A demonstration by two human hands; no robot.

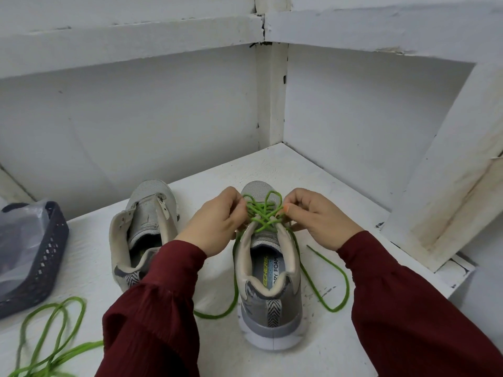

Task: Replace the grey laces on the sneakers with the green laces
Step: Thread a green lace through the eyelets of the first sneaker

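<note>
2 grey sneakers stand on the white tabletop [217, 349], heels toward you. Your left grip [217, 221] and right grip [318, 216] meet over the right sneaker [272, 295], and each pinches the green lace [262, 213] where it crisscrosses the upper eyelets, fingers curled tight around the cord. 1 loose end trails down the sneaker's left side onto the tabletop; the other swings out in a wide loop on the right. Inside this sneaker the insole print reads "ECHERS" and "ORY FOAM", the first letters of each hidden by the heel collar. The left sneaker [144, 227] sits just beside it, its tongue lifted. A second green lace [51, 336] lies coiled at the near left, close to a dark basket [46, 257] holding a clear plastic bag [19, 235]. Dark red sleeves [152, 308] cover both your arms.
</note>
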